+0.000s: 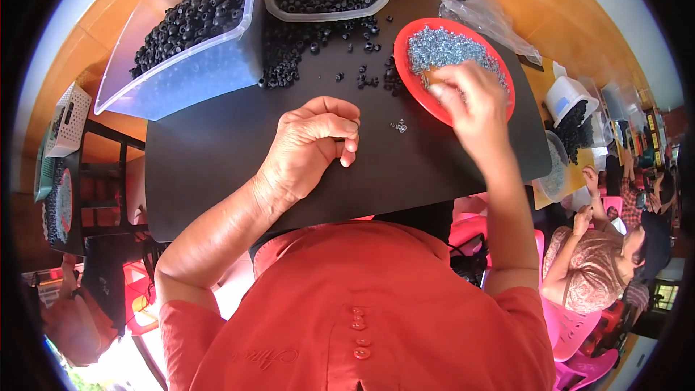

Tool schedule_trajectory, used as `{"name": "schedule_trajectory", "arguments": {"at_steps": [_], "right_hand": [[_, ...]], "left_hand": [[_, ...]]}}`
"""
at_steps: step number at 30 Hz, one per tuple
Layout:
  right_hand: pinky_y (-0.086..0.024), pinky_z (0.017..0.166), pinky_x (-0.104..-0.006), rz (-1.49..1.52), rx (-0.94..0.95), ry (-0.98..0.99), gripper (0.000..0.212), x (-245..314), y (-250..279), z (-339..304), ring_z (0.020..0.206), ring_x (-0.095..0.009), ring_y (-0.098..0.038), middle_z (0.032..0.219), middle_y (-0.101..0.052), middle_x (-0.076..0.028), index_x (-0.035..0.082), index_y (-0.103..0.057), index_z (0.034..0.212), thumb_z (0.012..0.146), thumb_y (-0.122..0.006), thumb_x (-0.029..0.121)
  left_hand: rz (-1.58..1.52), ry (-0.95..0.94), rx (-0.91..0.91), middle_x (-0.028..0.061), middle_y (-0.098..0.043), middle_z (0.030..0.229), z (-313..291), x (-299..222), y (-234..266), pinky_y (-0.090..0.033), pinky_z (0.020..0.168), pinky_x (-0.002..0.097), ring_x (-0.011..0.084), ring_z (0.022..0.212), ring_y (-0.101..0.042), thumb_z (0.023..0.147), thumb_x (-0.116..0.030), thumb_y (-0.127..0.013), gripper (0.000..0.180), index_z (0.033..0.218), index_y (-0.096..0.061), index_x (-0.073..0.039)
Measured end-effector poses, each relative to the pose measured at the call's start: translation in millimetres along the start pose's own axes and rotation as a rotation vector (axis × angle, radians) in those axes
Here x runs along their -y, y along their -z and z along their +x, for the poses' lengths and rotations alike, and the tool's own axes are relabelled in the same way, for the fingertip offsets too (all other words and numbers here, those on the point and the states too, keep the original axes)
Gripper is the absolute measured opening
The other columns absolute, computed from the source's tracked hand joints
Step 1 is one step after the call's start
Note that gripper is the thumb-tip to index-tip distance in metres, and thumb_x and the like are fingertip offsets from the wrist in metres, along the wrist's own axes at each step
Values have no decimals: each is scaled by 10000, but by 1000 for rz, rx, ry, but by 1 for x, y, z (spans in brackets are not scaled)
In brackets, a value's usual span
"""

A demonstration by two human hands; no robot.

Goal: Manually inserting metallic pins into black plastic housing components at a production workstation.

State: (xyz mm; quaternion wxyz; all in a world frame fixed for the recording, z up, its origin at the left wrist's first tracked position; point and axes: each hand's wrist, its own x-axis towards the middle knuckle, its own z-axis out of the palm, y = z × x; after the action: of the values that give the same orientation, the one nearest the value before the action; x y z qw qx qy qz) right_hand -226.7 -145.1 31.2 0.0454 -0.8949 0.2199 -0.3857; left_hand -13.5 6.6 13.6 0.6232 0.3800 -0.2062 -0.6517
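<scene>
My left hand (313,141) is held over the dark table, its fingers curled in and the thumb pressed against them. Whatever it may hold is hidden. My right hand (474,98) reaches over a red plate (402,65), thumb and fingers drawn together and slightly blurred. What lies between those fingertips cannot be made out. Heaped on the plate are small shiny clear-bluish pieces (450,49). A few clear pieces (399,126) rest on the table between my hands. Loose small black ring-like parts (282,71) are scattered beyond my left hand.
A large translucent bin (195,76) of black parts stands at far left, beside a smaller clear tub (326,13) of them. A plastic bag (481,7) lies behind the plate. Rightward, another person (590,261) sits near pink chairs and a yellow table with containers.
</scene>
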Motion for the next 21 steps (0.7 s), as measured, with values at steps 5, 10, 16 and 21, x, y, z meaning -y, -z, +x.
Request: {"name": "schedule_trajectory", "arguments": {"at_steps": [5,10,16,21], "right_hand": [[-415,804,-400,-373,255,0,110,-40,-4,-2,909,-261,-595,861,-607,-47,93,-670,870,767,-704,74],[-389,780,-389,-475,305,-49,148,-53,7,7,965,-244,-580,882,-601,-30,128,-693,879,741,-729,84],[-386,811,-379,-343,298,14,151,-51,-15,15,972,-237,-577,875,-595,-28,128,-686,899,761,-730,85],[-384,818,-379,-326,333,-9,165,-62,-7,16,967,-227,-575,862,-586,-22,127,-686,890,744,-743,75]], "left_hand": [[-40,0,8,89,-631,817,-1,1,2,-488,616,300,176,707,-610,883,-58,-683,148,985,-645,41],[-41,-21,6,87,-647,839,1,-1,9,-490,609,305,179,718,-622,917,-102,-669,158,997,-652,33],[-53,14,-6,95,-648,853,0,-1,9,-476,591,301,179,711,-616,931,-101,-644,178,1044,-643,37],[-13,8,-34,106,-641,886,-1,-2,7,-478,610,304,182,745,-611,956,-99,-602,227,1117,-619,61]]}}
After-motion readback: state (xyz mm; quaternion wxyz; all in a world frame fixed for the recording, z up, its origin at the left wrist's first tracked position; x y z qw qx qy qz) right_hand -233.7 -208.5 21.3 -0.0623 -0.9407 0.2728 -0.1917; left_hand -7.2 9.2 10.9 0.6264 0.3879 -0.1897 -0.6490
